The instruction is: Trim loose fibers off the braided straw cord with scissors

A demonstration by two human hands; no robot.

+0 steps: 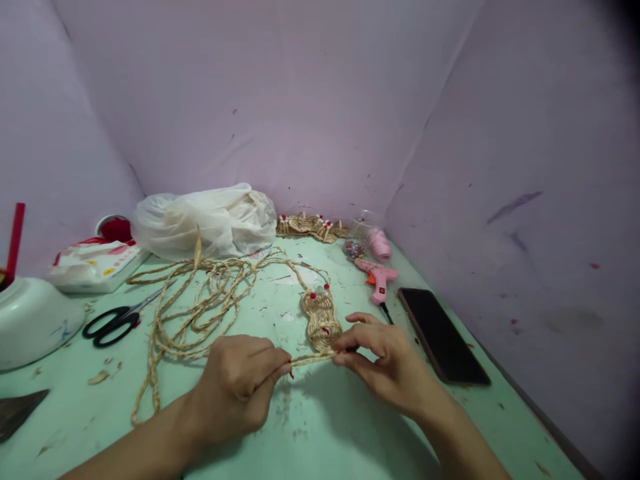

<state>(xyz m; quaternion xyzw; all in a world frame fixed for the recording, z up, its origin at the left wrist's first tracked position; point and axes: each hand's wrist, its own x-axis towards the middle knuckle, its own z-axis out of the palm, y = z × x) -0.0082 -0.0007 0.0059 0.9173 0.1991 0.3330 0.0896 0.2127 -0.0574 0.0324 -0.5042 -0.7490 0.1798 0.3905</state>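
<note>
A figure-eight piece of coiled straw braid (321, 317) lies on the green tabletop, with red pins along its upper edge and a red spot low down. My left hand (245, 380) pinches a length of straw cord (313, 359) stretched toward the coiled piece; a bit of red shows by the fingertips. At the lower right edge of the coil, my right hand (373, 353) closes thumb and fingers on the cord where it meets the piece. Loose loops of braided cord (193, 320) spread over the table to the left.
Black-handled scissors (113, 327) and a white bowl (40, 320) are at left. A white plastic bag (210, 220) and pinned straw pieces (310, 228) sit along the back. To the right are a pink glue gun (379, 280), pink thread spool (380, 244) and phone (443, 337).
</note>
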